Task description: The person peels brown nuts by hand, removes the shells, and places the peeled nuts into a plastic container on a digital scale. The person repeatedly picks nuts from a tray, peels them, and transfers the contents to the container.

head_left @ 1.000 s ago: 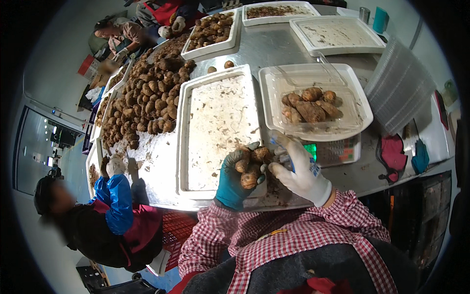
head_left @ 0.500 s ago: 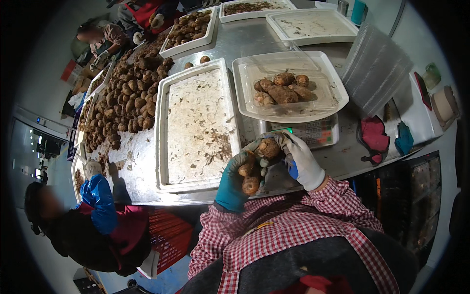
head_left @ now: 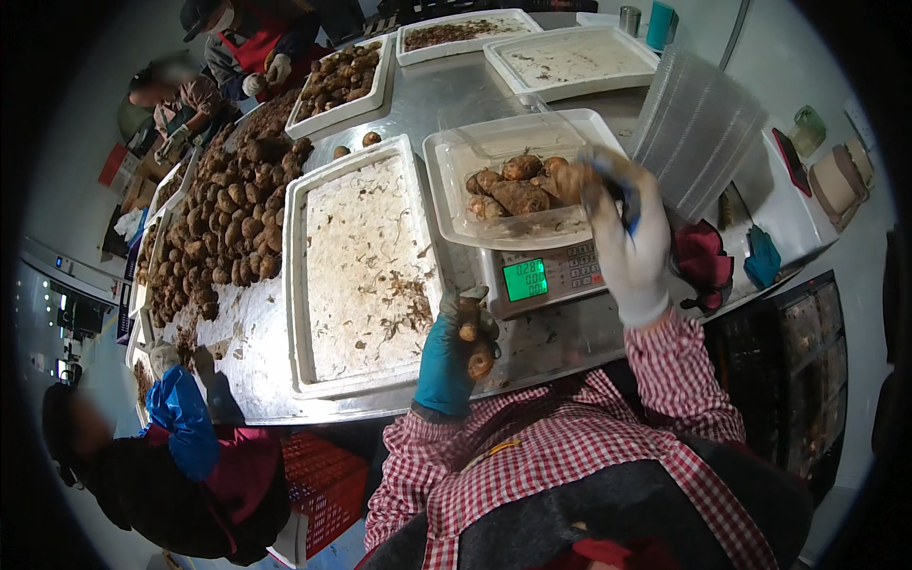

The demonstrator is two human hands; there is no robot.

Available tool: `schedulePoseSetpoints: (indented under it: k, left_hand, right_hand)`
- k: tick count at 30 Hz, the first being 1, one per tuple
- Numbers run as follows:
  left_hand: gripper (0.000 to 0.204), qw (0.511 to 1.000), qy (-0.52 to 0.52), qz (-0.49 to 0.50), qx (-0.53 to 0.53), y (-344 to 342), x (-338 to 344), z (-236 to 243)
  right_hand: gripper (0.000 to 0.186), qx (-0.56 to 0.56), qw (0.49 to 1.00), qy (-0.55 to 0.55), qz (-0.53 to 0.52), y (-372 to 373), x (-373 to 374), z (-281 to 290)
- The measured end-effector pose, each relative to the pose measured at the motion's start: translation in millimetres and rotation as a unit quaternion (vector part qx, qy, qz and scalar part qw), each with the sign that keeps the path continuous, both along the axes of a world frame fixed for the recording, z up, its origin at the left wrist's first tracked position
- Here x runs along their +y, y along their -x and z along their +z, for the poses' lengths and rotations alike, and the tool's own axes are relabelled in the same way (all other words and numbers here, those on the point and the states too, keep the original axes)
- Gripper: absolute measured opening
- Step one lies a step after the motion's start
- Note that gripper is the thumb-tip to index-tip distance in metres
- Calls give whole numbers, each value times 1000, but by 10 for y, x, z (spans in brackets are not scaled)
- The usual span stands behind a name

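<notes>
Lower centre, the left hand (head_left: 450, 350) points upward, curled around small, rounded brown tubers (head_left: 481, 361). Right of centre, the raised right hand (head_left: 629, 242) bends over a pale tray (head_left: 439, 185), its grip unclear; rough, earthy roots (head_left: 521, 197) lie there.

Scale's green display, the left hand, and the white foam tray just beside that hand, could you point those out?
Green display (head_left: 525, 279): head view, on the middle of its lit face.
Left hand (head_left: 444, 353): head view, on its gloved middle.
White foam tray (head_left: 347, 249): head view, on its inner floor.
</notes>
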State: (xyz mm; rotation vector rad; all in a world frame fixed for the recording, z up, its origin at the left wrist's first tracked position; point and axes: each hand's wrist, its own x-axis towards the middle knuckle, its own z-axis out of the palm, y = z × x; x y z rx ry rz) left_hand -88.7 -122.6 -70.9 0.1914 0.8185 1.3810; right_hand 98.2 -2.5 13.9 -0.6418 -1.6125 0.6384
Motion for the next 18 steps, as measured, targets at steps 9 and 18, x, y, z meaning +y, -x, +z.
schedulePoseSetpoints:
  k: [9,18]
  left_hand:
    - [76,986,-74,-82,-127,-33,168,107]
    - [58,992,19,-62,110,-117,80,253]
  right_hand:
    - [29,-110,986,23,122,35,-151,-241]
    - [51,-238,934,66,258,206,-305,-451]
